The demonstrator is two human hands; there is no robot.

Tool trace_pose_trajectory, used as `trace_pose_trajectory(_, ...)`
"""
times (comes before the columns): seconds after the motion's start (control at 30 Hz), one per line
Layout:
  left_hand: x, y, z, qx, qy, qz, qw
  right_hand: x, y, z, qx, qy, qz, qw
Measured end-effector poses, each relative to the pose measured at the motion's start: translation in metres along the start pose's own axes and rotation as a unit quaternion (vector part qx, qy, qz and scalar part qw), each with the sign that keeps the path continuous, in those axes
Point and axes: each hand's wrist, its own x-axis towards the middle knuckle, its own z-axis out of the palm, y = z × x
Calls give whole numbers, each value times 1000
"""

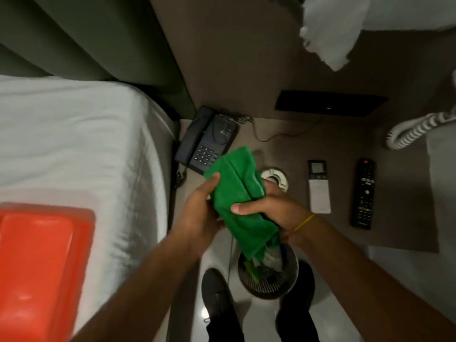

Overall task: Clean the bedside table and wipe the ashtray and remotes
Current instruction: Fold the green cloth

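A folded green cloth (238, 193) is held between both hands above the front edge of the brown bedside table (399, 218). My left hand (199, 213) grips its left side with the thumb on top. My right hand (274, 213) grips its right side, thumb pressed across the cloth. Just behind the cloth a round white ashtray (277, 177) sits on the table, partly hidden. To the right lie a white remote (319, 187) with a small screen and a black remote (363, 193), side by side.
A dark desk phone (207, 141) stands at the table's back left, its cable trailing along the wall. A mesh waste bin (269, 277) with rubbish stands on the floor between my shoes. The white bed (74, 149) with an orange tray (42, 267) is on the left. A white coiled cord (414, 130) lies at the right.
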Motion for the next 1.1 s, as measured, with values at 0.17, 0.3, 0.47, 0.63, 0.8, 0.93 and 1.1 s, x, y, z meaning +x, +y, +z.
trace_pose_trajectory(0.17, -12, 71, -98, 36, -26, 104, 994, 22, -28, 79, -54, -154, 20, 986)
trace_pose_trajectory(0.3, -36, 97, -179, 21, 54, 236, 970, 48, -27, 131, -139, -141, 13, 980)
trace_pose_trajectory(0.47, -79, 89, -264, 13, 171, 318, 932, 69, -9, 206, -226, -72, -48, 970)
trace_pose_trajectory(0.63, -85, 64, -366, 6, 283, 320, 904, 68, 25, 287, -322, -17, -195, 926)
trace_pose_trajectory(0.8, -61, 29, -436, 178, 395, 274, 859, 75, 60, 341, -521, -39, -297, 799)
trace_pose_trajectory(0.93, -52, 27, -394, 356, 478, 258, 761, 95, 83, 356, -705, -53, -316, 633)
trace_pose_trajectory(1.1, -38, 15, -393, 504, 476, 242, 679, 112, 100, 355, -789, -117, -326, 508)
